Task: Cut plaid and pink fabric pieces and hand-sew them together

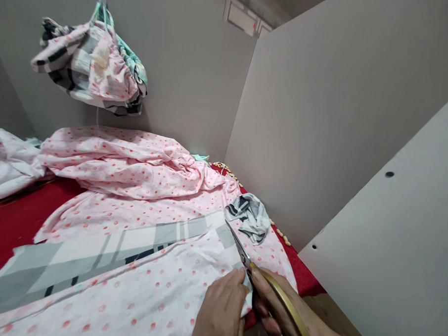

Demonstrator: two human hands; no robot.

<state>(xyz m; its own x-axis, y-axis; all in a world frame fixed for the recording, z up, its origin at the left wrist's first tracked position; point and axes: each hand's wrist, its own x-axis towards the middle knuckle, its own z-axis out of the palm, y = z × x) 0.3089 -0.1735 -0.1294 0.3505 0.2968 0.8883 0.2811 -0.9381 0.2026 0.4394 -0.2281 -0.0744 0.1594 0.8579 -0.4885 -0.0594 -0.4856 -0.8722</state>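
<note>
My right hand [277, 299] grips a pair of scissors [288, 302] with gold-coloured handles. Their metal blades point up and away, at the right edge of a grey, white and black plaid cloth [109, 249]. Over part of the plaid lies a pink cloth with red dots [155, 294]. Beside the scissors, my left hand [220, 306] presses on the cloth near its right edge, fingers bent together around the fabric; its fingertips are partly hidden. A crumpled plaid scrap [249, 216] sits just past the blade tips.
More pink dotted fabric [135, 169] is heaped behind on a red table cover [67, 196]. A bundle of cloth pieces [102, 68] hangs at the upper left. Grey panels [322, 118] close off the back and right. White fabric [9, 161] lies far left.
</note>
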